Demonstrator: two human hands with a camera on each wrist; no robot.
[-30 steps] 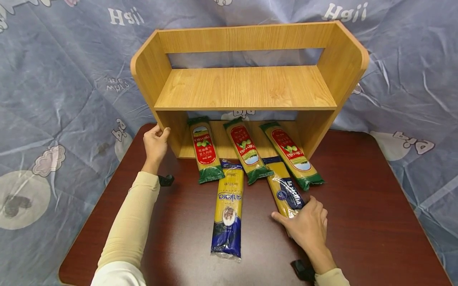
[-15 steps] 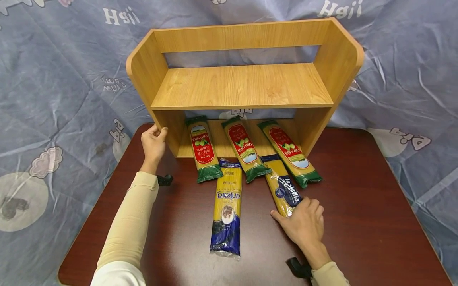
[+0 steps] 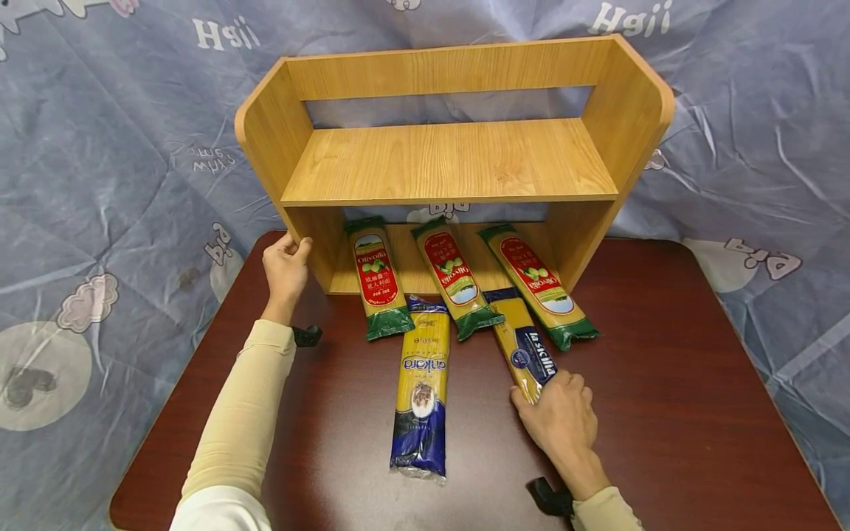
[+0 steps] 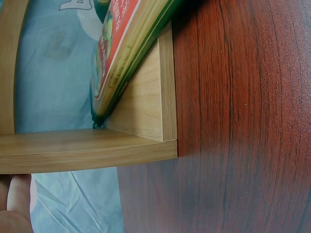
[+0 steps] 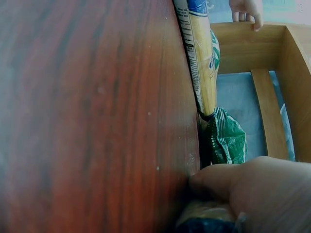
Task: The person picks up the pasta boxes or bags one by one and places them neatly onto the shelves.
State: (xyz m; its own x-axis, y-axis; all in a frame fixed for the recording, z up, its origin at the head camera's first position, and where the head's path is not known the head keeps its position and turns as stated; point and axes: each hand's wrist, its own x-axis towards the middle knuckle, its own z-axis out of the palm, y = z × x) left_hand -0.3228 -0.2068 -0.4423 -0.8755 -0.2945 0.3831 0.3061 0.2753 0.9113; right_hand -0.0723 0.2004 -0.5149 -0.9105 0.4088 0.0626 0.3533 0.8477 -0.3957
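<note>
The hands are well apart: the left hand [image 3: 285,269], left of centre in the frame, grips the wooden shelf [image 3: 451,162] by its side panel; the right hand [image 3: 561,420], lower right, grips the lower end of the la sicilia pack [image 3: 524,350], slanted on the tabletop [image 3: 671,383]

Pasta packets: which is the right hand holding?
The La Sicilia packet: the right hand grips its near end; the Ankara packet and Olivoilà packets lie untouched.
</note>
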